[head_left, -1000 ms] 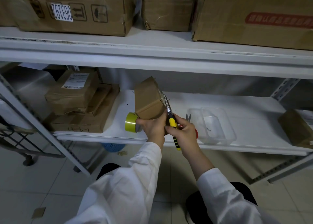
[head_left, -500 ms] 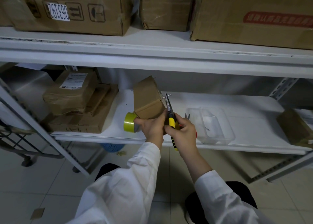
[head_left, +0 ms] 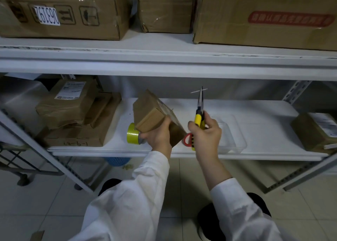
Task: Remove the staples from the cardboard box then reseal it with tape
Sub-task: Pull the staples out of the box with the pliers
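Digits 063192, upside down on a white sticker (head_left: 47,15), mark the carton at the upper left of the white metal shelving, beside printed arrow and umbrella symbols. A red banner (head_left: 290,19) on the large carton at the upper right carries writing too blurred to read. On the lower shelf (head_left: 255,116), a brown parcel (head_left: 72,102) bears a white shipping label whose print is too small to make out. The flat carton (head_left: 76,137) beneath it has a handwritten mark that seems to end in "b-1".

A person in white sleeves works at that lower shelf. The left hand (head_left: 158,137) grips the small cardboard box (head_left: 151,116) from below, fingers curled round its lower end, holding it tilted above the shelf's front edge. The right hand (head_left: 206,137), apart from the box, clasps the yellow handles of needle-nose pliers (head_left: 200,106), which point straight up. A thin metal staple (head_left: 198,91) is pinched crosswise at their tip.

Behind the left hand, a roll of yellow tape (head_left: 132,136) stands on edge on the shelf. Between the two hands, the red handle of a pair of scissors (head_left: 187,139) shows. A clear plastic container (head_left: 235,140) sits just beyond the right hand, and another labelled parcel (head_left: 317,131) lies at the far right. A blue basket (head_left: 117,161) shows under the shelf, above a pale tiled floor (head_left: 54,195).
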{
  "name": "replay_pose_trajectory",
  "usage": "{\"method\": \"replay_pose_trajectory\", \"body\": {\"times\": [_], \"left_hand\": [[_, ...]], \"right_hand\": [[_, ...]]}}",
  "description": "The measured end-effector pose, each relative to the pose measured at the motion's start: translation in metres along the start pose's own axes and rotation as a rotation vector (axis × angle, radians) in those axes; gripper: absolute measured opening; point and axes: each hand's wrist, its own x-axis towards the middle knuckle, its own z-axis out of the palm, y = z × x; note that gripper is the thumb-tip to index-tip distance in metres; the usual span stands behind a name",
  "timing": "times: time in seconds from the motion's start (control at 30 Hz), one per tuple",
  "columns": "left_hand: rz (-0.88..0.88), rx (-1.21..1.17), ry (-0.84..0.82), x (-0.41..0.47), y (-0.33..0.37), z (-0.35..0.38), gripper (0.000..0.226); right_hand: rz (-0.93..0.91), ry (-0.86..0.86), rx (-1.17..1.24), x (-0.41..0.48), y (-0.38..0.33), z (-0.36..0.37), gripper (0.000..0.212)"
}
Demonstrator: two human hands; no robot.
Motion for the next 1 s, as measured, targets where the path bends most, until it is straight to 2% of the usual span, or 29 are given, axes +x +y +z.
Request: {"method": "replay_pose_trajectory", "body": {"times": [0.13,0.3,0.47,0.67,0.87,0.93,1.0], "left_hand": [[0.121,0.159,-0.06,0.001,-0.008,-0.011,0.105],[0.114,0.018,-0.227,-0.004,-0.012,-0.015,0.097],[0.08,-0.005,-0.337,-0.004,-0.03,-0.029,0.098],[0.098,-0.021,-0.397,-0.008,-0.038,-0.033,0.086],[0.13,0.006,-0.46,-0.008,-0.038,-0.034,0.07],[0.123,0.0,-0.46,-0.005,-0.039,-0.037,0.075],[0.119,-0.009,-0.451,-0.001,-0.041,-0.042,0.083]], "right_hand": [[0.083,0.056,-0.113,0.03,0.001,-0.022,0.03],[0.251,0.132,-0.221,0.043,0.032,-0.048,0.004],[0.379,0.152,-0.29,0.05,0.057,-0.065,0.008],[0.473,0.09,-0.48,0.059,0.074,-0.075,0.017],[0.494,0.079,-0.524,0.06,0.078,-0.076,0.043],[0.475,0.079,-0.499,0.058,0.073,-0.074,0.04],[0.42,0.059,-0.451,0.054,0.067,-0.07,0.026]]}}
